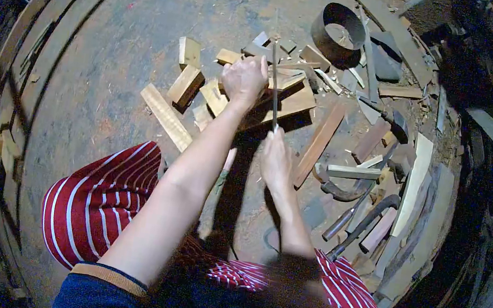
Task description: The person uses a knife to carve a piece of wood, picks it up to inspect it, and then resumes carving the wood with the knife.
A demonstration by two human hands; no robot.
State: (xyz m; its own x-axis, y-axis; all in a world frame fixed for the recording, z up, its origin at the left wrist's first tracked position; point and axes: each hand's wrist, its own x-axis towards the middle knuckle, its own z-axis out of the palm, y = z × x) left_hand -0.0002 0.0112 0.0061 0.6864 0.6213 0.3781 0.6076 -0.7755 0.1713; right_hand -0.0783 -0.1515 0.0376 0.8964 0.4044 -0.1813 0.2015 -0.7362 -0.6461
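My right hand is closed round the near end of a long, thin metal blade, which I see nearly edge-on and which points away from me. Just left of the blade, my left hand is clenched at a wood block, with the fingers folded down out of sight. The blade crosses over this block in the view. Beneath and in front lies a thicker wood piece. Short pale wood blocks lie to the left of my left hand, and a longer pale strip lies nearer me.
A round metal ring stands at the back right with shavings inside. A reddish plank lies right of my right hand. Further right are a hammer, a curved-handled tool and a long pale board. Wood scraps surround them.
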